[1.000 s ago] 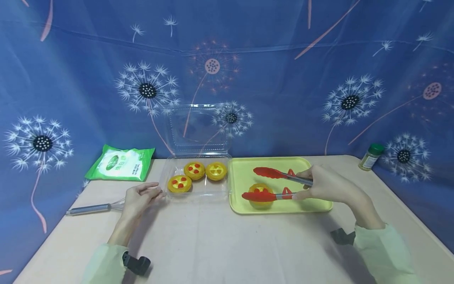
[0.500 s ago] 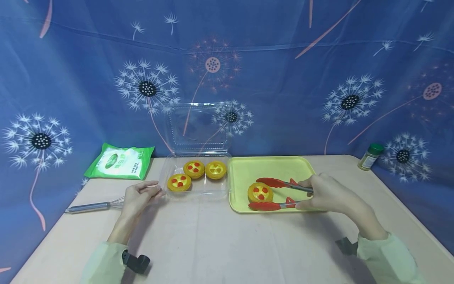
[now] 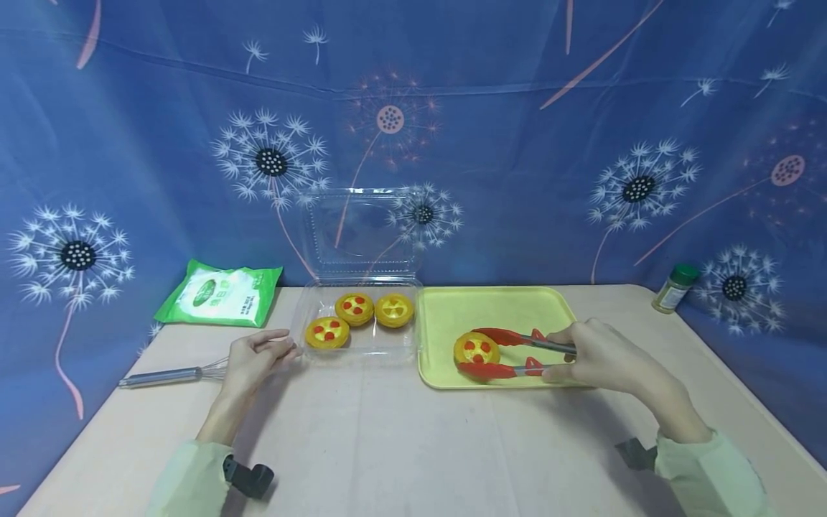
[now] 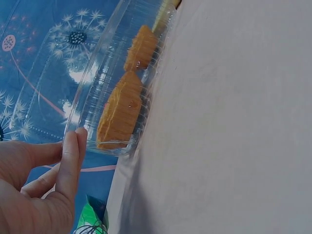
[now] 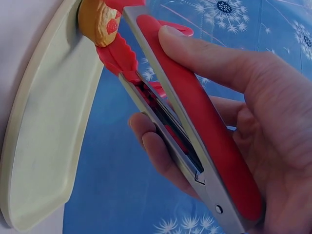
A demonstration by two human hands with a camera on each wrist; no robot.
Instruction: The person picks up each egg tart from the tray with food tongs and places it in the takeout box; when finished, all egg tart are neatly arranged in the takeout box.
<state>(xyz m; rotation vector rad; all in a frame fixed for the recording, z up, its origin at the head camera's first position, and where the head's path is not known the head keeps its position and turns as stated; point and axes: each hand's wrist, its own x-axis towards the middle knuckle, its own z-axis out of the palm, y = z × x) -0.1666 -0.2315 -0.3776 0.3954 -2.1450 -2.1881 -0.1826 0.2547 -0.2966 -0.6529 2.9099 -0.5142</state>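
My right hand (image 3: 610, 362) grips red-tipped metal tongs (image 5: 190, 109) by their handles. The tong heads stand either side of an egg tart (image 3: 477, 349) with red pieces on top, right at its sides. That tart is on the yellow tray (image 3: 465, 305), toward its front left. At the left, my left hand (image 3: 253, 365) holds the edge of a clear plastic box (image 4: 83, 105) between thumb and fingertips. The lid (image 3: 362, 233) of the box stands raised behind it. Several tarts (image 3: 326, 333) lie in the box, two with red pieces and one plain yellow (image 3: 394, 310).
A green and white packet (image 3: 222, 294) lies at the back left. In front of it, a whisk (image 3: 168, 377) lies beside my left hand. A small green-capped jar (image 3: 675, 289) stands at the back right. The patterned blue cloth (image 3: 504, 179) hangs behind the table.
The tongs have come down and slightly toward me, from over the tart to either side of it, and their heads have drawn closer together. My left hand stays at the box.
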